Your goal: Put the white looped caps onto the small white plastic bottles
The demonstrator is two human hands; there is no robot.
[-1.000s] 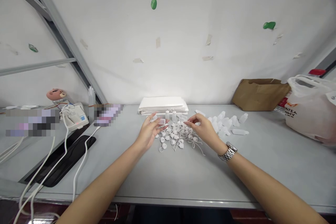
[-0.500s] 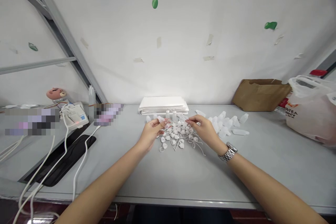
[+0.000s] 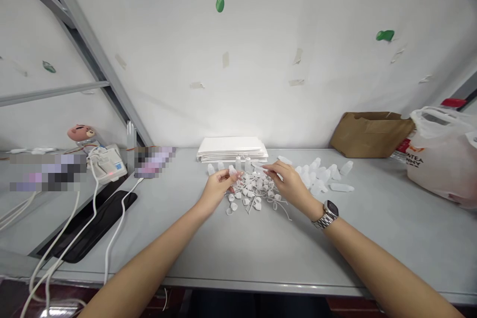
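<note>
My left hand (image 3: 218, 186) is closed, with a small translucent plastic bottle (image 3: 231, 169) standing nearly upright at its thumb and fingertips. To the right, my right hand (image 3: 285, 177) is closed in a pinch, its fingertips on the end of another small translucent bottle (image 3: 257, 165) that lies on its side. Between and below the hands spreads a pile of small white caps (image 3: 257, 200), some with thin white strips attached. Two bottles, one of them a standing bottle (image 3: 238, 163), are upright behind the pile.
More translucent bottles (image 3: 316, 176) lie heaped right of my right hand. Behind the pile is a stack of white paper sheets (image 3: 231, 146). A brown paper bag (image 3: 368, 134) and a white plastic bag (image 3: 439, 159) stand on the right. White cables (image 3: 119, 223) and a black pad (image 3: 97, 226) lie left.
The bottle at my left hand has turned from tilted to nearly upright. My right fingertips have moved slightly up and left onto the lying bottle.
</note>
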